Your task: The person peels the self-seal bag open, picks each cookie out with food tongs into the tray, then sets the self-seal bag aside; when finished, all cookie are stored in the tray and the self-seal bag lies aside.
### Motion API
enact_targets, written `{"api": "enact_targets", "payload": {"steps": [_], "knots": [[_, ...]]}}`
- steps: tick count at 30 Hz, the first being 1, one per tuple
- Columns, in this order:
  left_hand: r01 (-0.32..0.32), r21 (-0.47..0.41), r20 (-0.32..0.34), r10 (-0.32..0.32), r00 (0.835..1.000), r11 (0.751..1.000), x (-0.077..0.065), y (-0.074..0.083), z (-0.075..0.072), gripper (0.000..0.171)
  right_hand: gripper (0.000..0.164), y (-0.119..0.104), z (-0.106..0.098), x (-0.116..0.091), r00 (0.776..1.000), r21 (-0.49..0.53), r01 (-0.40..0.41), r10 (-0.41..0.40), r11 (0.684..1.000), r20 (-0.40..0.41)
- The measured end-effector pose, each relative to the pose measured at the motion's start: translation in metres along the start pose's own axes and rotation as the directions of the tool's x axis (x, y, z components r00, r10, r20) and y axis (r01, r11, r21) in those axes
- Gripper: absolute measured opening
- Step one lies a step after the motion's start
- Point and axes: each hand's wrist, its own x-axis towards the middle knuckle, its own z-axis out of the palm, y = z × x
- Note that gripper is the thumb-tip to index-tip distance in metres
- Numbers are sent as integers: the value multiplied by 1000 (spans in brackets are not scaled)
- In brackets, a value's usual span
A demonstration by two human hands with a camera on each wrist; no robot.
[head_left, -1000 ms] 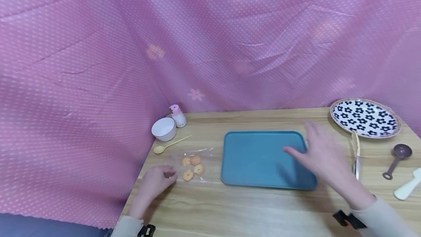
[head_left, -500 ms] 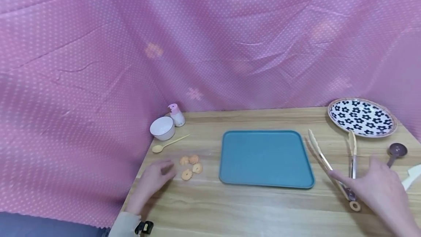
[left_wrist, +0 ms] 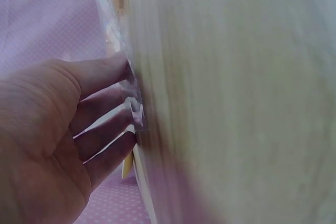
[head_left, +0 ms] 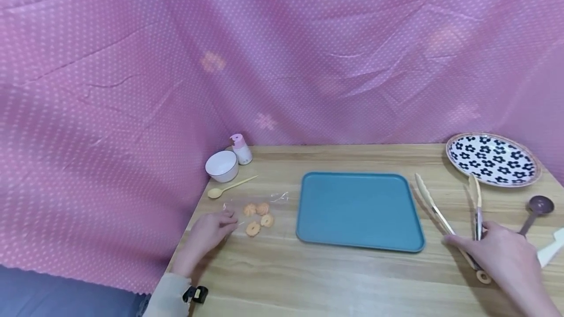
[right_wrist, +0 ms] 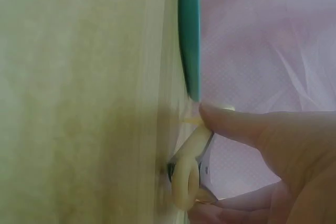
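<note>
On the left, a clear plastic bag (head_left: 276, 200) lies flat with several ring-shaped and swirled cookies (head_left: 253, 229) in it. My left hand (head_left: 210, 231) has its fingertips at the bag's left edge; in the left wrist view the film shows between thumb and fingers, which pinch it. At the right, spread tongs (head_left: 434, 207) with cream tips and metal arms lie on the table. My right hand (head_left: 506, 253) holds them near the ring end, the thumb on one arm and the fingers at the other. That ring end (right_wrist: 185, 184) faces the right wrist camera.
Between my hands lies a blue tray (head_left: 359, 212). A yellow spoon (head_left: 231, 187), a white bowl (head_left: 222, 166) and a pink-topped pump bottle (head_left: 241, 150) stand back left. To the right are a flower-patterned plate (head_left: 493, 160), a dark measuring spoon (head_left: 539, 205) and a white-handled tool (head_left: 551, 248).
My right hand has moved from over the tray to the right and down, and now takes hold of the tongs. The left hand stays at the bag's edge.
</note>
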Motion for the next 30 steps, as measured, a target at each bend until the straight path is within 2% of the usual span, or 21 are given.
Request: {"api": "enact_targets", "payload": {"steps": [6,10,13,15,18,22,26,30], "knots": [[-7,6,-31,7,999,1000,0,0,-1,23,62,0,1,4,1000,-17,5,-5,1000,-5],[17,-28,-42,-18,999,999,1,-1,-1,22,67,-3,-3,8,1000,-24,8,-7,1000,19],[48,-59,-44,-51,998,997,1,-2,-2,23,71,-13,-6,10,999,-12,45,-45,999,9],[68,-85,-41,-72,997,994,0,-3,-2,23,77,-24,-8,12,994,3,106,-106,994,-11],[92,-113,-40,-97,995,989,-1,-4,-4,22,84,-46,-7,18,970,24,238,-236,971,-65],[115,-141,-35,-121,992,983,-3,-3,-5,20,78,-76,-3,25,923,41,379,-374,925,-91],[119,-154,-55,-129,990,981,-5,-2,-5,23,73,-101,4,28,897,50,442,-440,896,-47],[106,-142,-112,-123,986,984,-5,-1,-6,22,69,-119,13,31,867,50,498,-496,866,-32]]}}
